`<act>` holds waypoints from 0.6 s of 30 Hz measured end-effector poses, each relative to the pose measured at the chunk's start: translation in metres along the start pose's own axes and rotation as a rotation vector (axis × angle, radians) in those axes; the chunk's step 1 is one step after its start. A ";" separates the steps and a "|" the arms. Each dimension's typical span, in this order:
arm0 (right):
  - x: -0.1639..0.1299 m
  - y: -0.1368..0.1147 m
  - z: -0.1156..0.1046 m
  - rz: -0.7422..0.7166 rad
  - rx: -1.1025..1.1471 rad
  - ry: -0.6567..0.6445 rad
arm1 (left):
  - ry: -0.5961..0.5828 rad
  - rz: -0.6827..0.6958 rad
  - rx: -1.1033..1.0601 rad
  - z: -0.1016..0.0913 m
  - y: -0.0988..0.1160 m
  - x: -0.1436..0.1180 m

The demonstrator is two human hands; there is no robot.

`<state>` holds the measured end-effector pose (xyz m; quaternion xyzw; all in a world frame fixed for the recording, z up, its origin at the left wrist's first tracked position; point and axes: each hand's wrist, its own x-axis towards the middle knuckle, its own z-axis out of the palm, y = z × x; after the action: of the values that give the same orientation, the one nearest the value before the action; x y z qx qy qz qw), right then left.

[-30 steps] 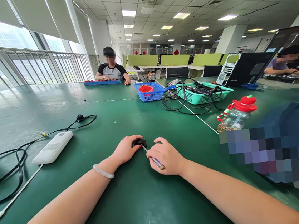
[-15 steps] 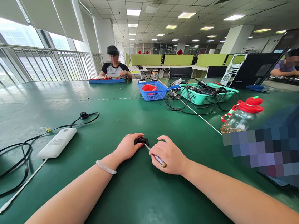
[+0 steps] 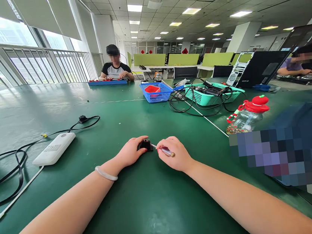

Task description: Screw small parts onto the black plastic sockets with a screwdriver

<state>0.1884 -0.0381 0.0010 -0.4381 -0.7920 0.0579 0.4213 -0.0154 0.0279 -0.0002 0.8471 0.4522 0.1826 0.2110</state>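
Left hand (image 3: pixel 130 152): thumb and forefinger pinch a small black component (image 3: pixel 145 144), located between their tips, low over the green tabletop (image 3: pixel 159 195). Right hand (image 3: pixel 175 154): fingers closed around a slim metallic tool (image 3: pixel 166 152), its tip directed leftward at the component's right side (contact cannot be confirmed). Component judged light, stiff and possibly fragile along its uneven top; hold by the outer sides. No writing legible on component or tool. Well left of the left fingers, a white adapter (image 3: pixel 54 149) bears grey print, unreadable.
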 end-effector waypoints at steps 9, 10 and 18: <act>0.004 0.022 -0.001 0.526 0.498 0.295 | -0.021 -0.014 -0.080 0.001 -0.003 0.000; 0.003 0.021 -0.002 0.490 0.514 0.271 | -0.018 -0.013 -0.078 0.001 -0.003 0.000; -0.001 0.007 0.001 0.297 0.411 0.054 | -0.015 0.048 -0.083 -0.002 0.002 -0.002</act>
<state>0.1925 -0.0348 -0.0035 -0.4562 -0.6789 0.2671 0.5095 -0.0165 0.0259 0.0022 0.8495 0.4224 0.1998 0.2450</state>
